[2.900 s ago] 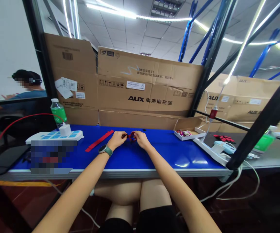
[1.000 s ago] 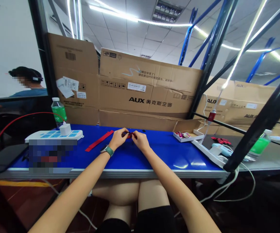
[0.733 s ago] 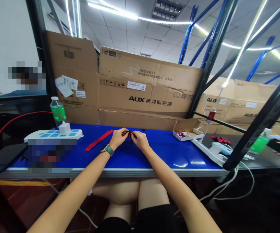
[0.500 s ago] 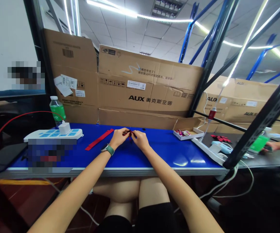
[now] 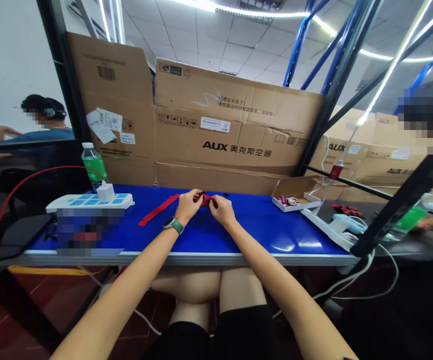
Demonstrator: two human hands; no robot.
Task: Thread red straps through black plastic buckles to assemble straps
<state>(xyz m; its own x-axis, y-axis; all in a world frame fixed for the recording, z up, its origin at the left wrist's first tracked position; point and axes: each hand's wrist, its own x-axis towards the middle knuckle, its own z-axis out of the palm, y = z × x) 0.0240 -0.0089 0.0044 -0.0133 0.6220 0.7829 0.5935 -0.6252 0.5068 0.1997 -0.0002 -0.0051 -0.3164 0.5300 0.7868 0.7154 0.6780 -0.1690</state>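
Note:
Over the blue table top [image 5: 254, 225], my left hand [image 5: 188, 205] and my right hand [image 5: 222, 209] pinch a small red and black piece [image 5: 206, 201] between them, fingertips close together. Its exact form is too small to make out. A flat red strip [image 5: 158, 210] lies slantwise on the table, left of my left hand, its far end near those fingers. A small black bit [image 5: 226, 194] rests behind my right hand.
A white power strip [image 5: 88, 202] and green-labelled bottle [image 5: 93, 165] stand at the left. An open small box [image 5: 295, 202] of little items and another power strip [image 5: 329, 230] are at the right. Cardboard [image 5: 231, 135] walls the back. People sit on both sides.
The view has shifted slightly. My fingertips have moved a little apart, and more of the red piece shows between them. At the right, a person's head has come into view.

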